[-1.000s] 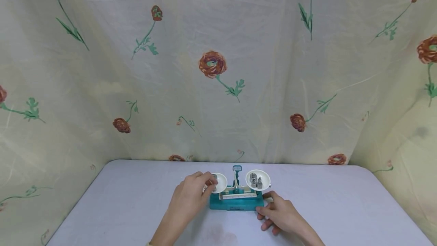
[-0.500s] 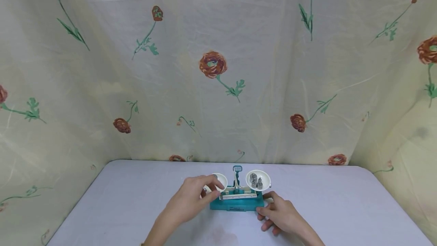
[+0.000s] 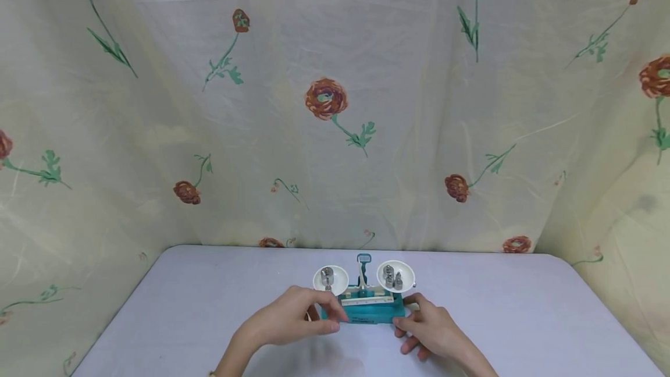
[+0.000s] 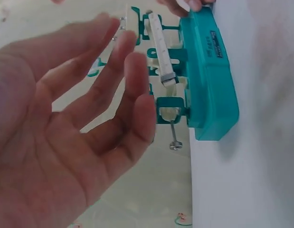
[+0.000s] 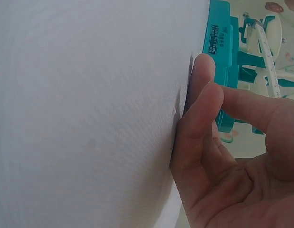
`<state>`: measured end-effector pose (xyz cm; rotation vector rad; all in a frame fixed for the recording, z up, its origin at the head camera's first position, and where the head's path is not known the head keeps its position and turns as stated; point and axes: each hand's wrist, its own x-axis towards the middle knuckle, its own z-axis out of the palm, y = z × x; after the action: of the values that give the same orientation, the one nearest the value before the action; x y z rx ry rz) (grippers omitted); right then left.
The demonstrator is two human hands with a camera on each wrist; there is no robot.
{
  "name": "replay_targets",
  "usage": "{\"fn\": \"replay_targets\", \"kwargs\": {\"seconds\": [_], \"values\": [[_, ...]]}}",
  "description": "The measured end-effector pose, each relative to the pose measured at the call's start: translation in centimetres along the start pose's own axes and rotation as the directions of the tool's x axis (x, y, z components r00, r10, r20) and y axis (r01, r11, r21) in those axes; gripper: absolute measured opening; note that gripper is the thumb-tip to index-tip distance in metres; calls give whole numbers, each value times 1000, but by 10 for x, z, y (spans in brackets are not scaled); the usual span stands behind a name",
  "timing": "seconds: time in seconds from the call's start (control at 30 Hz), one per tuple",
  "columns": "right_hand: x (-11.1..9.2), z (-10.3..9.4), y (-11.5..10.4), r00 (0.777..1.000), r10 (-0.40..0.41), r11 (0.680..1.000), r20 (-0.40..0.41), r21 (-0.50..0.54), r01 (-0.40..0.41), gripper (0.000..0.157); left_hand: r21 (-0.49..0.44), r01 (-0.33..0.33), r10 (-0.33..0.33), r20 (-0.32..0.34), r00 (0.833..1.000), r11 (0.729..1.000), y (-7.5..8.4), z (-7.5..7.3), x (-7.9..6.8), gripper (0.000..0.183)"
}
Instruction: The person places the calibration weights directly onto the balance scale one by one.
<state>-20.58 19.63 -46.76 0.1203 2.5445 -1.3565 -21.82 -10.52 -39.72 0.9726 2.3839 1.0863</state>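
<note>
A teal-based balance scale (image 3: pixel 374 312) stands on the table with two white pans. On its left pan (image 3: pixel 341 278) sit a larger metal weight (image 3: pixel 327 275) and a smaller one, partly hidden by my hand. Several metal weights (image 3: pixel 389 275) stand on the right pan (image 3: pixel 409 277). My left hand (image 3: pixel 293 316) hovers before the left end of the scale; its fingers are loosely bent, with nothing between them in the left wrist view. My right hand (image 3: pixel 431 327) holds the right end of the base (image 5: pixel 222 52) between thumb and forefinger, its other fingers curled below.
The pale cloth-covered table (image 3: pixel 183 319) extends around the scale. Behind it and at both sides hangs a flower-patterned curtain (image 3: pixel 398 191). A thin metal screw (image 4: pixel 174 142) juts from the scale's left end.
My left hand has drawn back from the left pan, toward me and downward, leaving the weights there in view. The right hand and the scale have stayed in place.
</note>
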Motion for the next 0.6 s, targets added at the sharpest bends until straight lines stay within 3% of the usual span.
{"fn": "replay_targets", "kwargs": {"seconds": [0.1, 0.23, 0.5, 0.6], "values": [[-1, 0, 0, 1000, 2, 1000, 1, 3, -2, 51, -35, 54, -51, 90, 995, 998, -3, 1, -1, 11], [-1, 0, 0, 1000, 6, 1000, 3, 4, -6, 51, -86, 125, -107, 197, 975, 988, -5, 1, -2, 18], [-2, 0, 0, 1000, -12, 1000, 14, 6, 12, 51, -134, 264, -196, 381, 903, 955, -15, 6, -3, 26], [-2, -1, 0, 1000, -14, 1000, 12, 4, 14, 50, -125, 277, -206, 403, 892, 953, -16, 9, -3, 28]]}}
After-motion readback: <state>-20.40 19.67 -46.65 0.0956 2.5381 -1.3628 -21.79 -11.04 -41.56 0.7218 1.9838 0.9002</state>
